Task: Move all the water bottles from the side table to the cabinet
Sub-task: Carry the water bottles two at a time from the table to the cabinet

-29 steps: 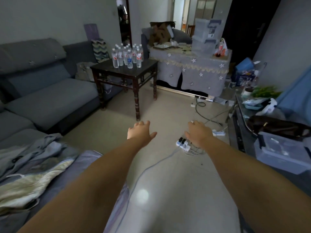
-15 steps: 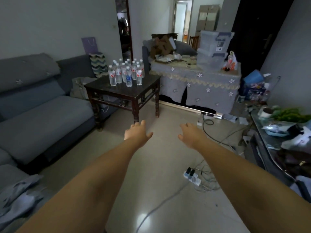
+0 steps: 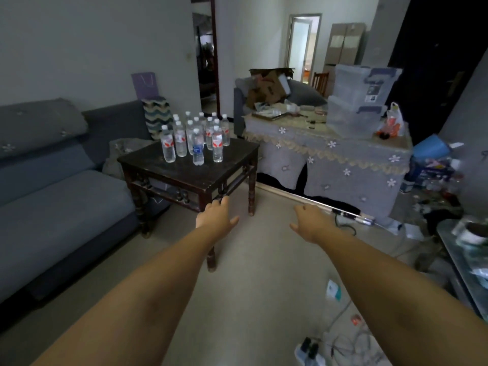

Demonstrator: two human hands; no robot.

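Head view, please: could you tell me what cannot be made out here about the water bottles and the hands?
- Water bottles on the side table: the back ones are hidden by the front rows, so no exact count.
- Bottle labels: too small to read.
- Left hand fingers: seen from behind, tips overlapping the table edge; contact unclear.
- Right hand: fingers foreshortened.
- Cabinet: cannot be identified.

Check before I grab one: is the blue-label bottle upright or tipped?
Upright: the blue-label bottle stands cap-up on the side table.
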